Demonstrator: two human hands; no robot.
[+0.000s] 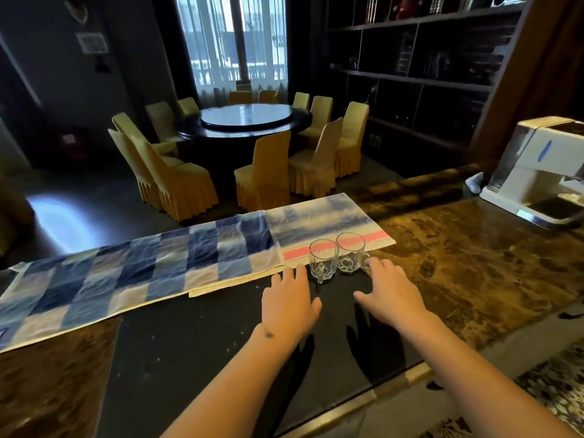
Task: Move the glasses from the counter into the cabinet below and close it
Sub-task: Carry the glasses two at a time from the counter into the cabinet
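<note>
Two clear glass mugs stand side by side on the counter [474,263], at the edge of a cloth. The left glass [323,259] has its handle turned toward me. The right glass [350,252] has its handle on the right. My left hand [289,300] hovers just left of and in front of the left glass, fingers relaxed and holding nothing. My right hand [390,292] reaches beside the right glass, and its fingertips are at that glass's handle. Whether they touch it is unclear. The cabinet below is hidden from view.
A blue checked cloth [142,273] and a paler cloth with a pink stripe [325,222] cover the counter's far side. A white machine [543,172] stands at the far right. Beyond the counter are a round table [246,118] and several yellow-covered chairs.
</note>
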